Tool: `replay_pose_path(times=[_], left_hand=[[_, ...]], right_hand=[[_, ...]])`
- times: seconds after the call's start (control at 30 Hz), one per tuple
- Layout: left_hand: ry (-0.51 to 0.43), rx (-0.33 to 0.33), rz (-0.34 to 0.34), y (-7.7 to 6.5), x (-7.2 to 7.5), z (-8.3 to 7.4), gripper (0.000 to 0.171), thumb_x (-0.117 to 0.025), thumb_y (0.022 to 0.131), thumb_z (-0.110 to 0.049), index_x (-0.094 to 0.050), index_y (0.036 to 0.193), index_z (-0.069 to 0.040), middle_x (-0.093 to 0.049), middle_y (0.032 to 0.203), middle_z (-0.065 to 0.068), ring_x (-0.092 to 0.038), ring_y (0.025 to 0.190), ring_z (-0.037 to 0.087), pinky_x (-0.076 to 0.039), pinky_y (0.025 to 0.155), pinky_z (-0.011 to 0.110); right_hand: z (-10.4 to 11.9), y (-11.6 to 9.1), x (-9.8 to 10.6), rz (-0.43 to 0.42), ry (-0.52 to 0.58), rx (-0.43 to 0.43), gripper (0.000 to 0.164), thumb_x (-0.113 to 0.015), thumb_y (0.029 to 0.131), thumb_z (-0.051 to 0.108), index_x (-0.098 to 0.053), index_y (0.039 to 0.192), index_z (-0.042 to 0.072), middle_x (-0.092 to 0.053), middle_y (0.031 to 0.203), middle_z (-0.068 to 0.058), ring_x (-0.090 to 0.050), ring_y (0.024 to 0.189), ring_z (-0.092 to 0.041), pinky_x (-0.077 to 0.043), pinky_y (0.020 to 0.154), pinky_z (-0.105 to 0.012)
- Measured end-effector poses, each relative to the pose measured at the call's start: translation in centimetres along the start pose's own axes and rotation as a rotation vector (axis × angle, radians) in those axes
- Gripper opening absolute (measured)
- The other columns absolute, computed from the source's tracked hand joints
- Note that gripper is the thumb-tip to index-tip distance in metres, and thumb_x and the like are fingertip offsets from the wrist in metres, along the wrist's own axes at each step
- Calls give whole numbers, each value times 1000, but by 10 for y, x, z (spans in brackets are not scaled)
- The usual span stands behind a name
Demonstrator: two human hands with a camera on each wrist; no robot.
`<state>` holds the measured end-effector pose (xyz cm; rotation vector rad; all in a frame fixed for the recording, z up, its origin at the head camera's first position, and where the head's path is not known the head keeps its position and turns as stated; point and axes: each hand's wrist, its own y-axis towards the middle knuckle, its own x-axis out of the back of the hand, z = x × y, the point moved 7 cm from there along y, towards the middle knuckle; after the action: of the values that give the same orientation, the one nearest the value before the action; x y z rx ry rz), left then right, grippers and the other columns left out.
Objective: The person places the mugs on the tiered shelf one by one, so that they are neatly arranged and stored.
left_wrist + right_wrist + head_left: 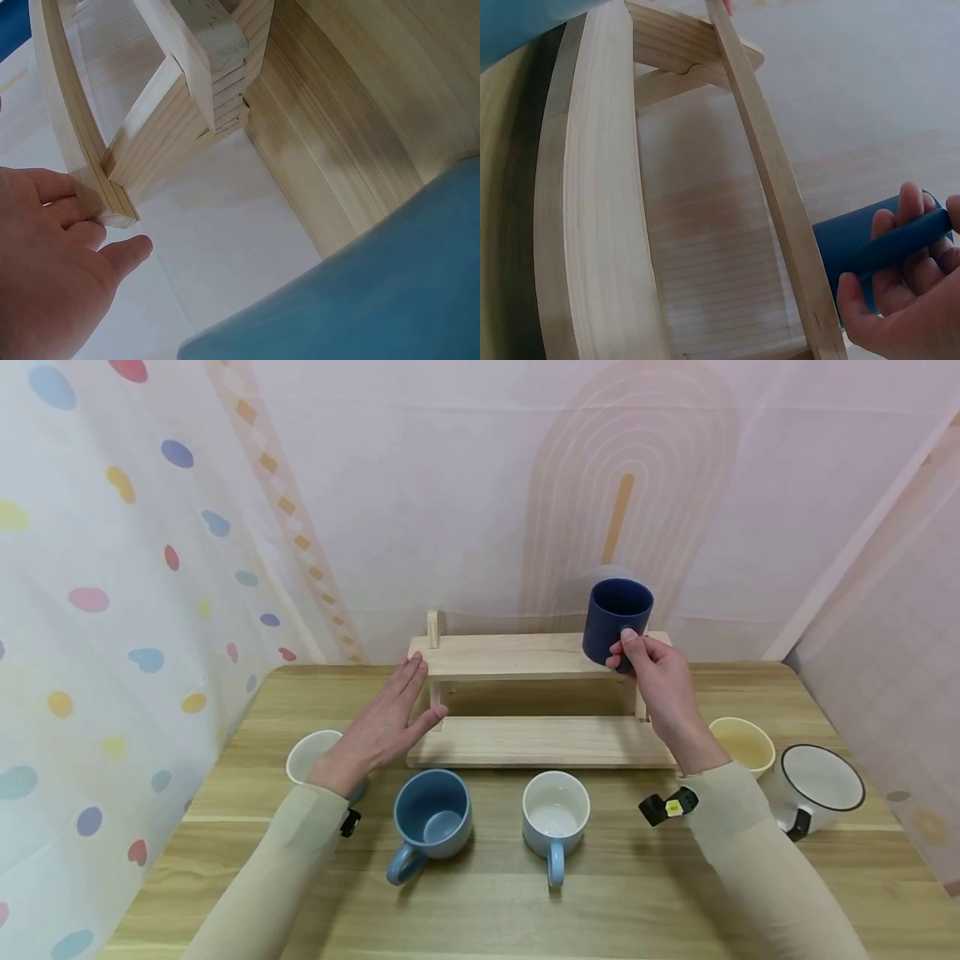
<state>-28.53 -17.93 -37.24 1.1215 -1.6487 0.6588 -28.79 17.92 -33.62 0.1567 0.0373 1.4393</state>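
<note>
A navy blue mug (609, 631) stands upright at the right end of the upper board of a two-tier wooden rack (510, 656). My right hand (663, 681) grips its handle, fingers curled round it; in the right wrist view the mug (855, 232) overlaps the board's edge. My left hand (386, 710) has its fingers straight, fingertips at the left end of the upper board. In the left wrist view the left hand (60, 262) touches that board's end (112, 206).
In front of the rack stand a blue mug (433, 818) and a white-and-light-blue mug (555, 814). A white-lined cup (311, 752) sits beside the left wrist. On the right are a yellow cup (742, 743) and a white mug with a black rim (821, 785). A curtain (450, 485) hangs behind.
</note>
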Motion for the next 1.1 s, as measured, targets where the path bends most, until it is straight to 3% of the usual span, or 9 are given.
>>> replay_pose_path(times=[0.4, 0.63, 0.83, 1.1], left_hand=[[-4, 14, 3, 0, -1, 4, 90, -41, 106, -61, -10, 165, 0, -1, 173, 15, 2, 159, 31, -13, 126, 52], [-5, 6, -2, 0, 0, 3, 88, -43, 107, -59, -11, 165, 0, 0, 173, 13, 2, 160, 30, -12, 127, 51], [4, 1, 0, 2, 0, 2, 89, -43, 106, -60, -12, 165, 0, 1, 174, 11, 2, 160, 29, -13, 127, 50], [-2, -7, -4, 4, 1, 1, 91, -41, 106, -63, -12, 164, 0, 1, 173, 12, 2, 159, 30, -14, 127, 51]], right_hand=[[2, -15, 0, 50, -185, 77, 50, -64, 104, 37, -60, 136, -2, -66, 134, -16, -63, 120, -22, -49, 106, -29], [5, -31, 3, 59, -256, 191, 49, -62, 106, 25, -53, 150, 4, -58, 147, -17, -53, 139, -30, -42, 114, -52], [4, -49, 10, 63, -309, 225, 56, -61, 106, 26, -45, 157, 11, -47, 159, -10, -45, 145, -30, -43, 114, -48], [0, -79, 14, 98, -408, 232, 59, -64, 105, 25, -44, 157, 6, -44, 160, -16, -45, 143, -41, -40, 114, -56]])
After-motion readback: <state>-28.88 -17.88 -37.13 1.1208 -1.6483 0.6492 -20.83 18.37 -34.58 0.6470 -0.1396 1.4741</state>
